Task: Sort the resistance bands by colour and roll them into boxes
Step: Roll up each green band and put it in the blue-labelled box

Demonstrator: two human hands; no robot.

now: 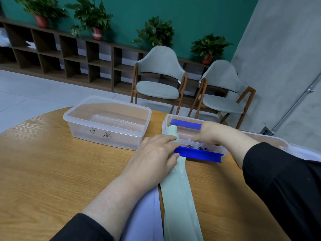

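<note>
Green band (177,193) under flat left hand (154,153) — right hand (211,133) at box (192,136)

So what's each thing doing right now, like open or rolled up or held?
Left box: open, no lid, nothing inside.
Right box: open, one blue roll inside.
Blue band: rolled, on the table against the right box.
Green band: partly rolled, tail flat on the table.
Left hand: resting on the green band.
Right hand: at the right box's front rim.
</note>
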